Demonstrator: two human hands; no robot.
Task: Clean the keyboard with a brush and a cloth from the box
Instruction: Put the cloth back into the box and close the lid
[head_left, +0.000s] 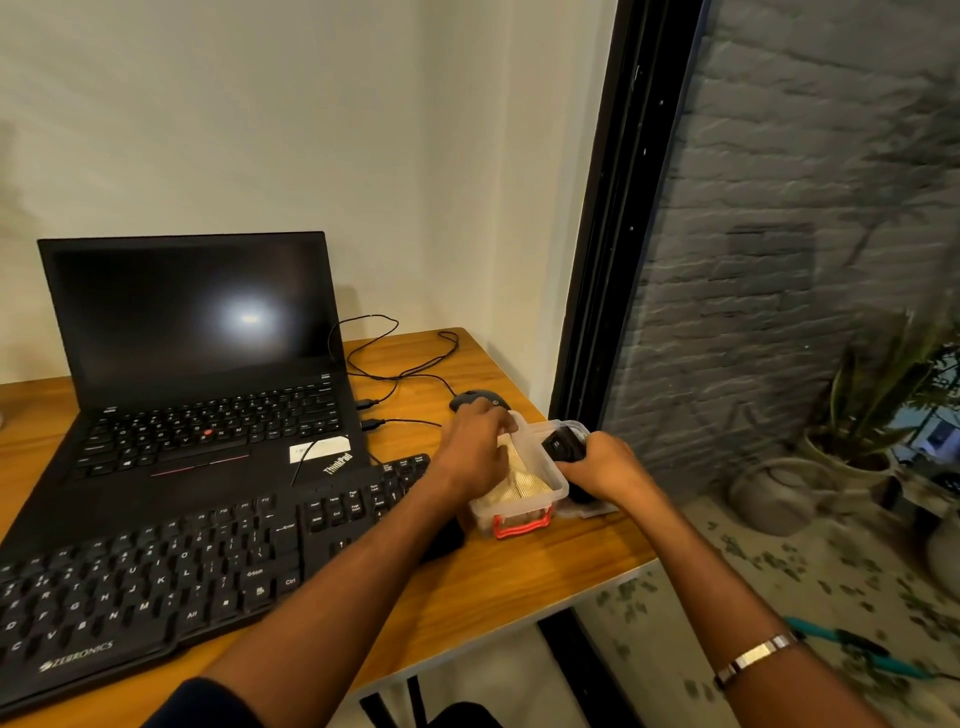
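Head view looks down on a small clear plastic box with a red front latch (519, 512), sitting near the right front corner of a wooden desk (493, 587). Inside it lies a folded pale yellow ribbed cloth (524, 486), filling most of the box. The left hand (475, 457) reaches into the box from above, fingers bent down onto the cloth; whether they pinch it or only rest on it cannot be told. The right hand (602, 467) is just beside the box's right wall, fingers curled round a black object (563, 447) whose shape is unclear; a clear lid-like piece (592, 512) lies under that hand.

Just left of the box, touching or nearly so, is a long black full-size keyboard marked ZEBRONICS (171, 577), lying at an angle across the desk front, its keys dark with white legends. Behind it stands an open black ThinkPad laptop (202, 374) with a dark screen. A dark grey mouse (475, 400) sits just behind the left hand, thin black cables (395, 364) looping toward the laptop. A metal bracelet (756, 657) circles the right wrist.
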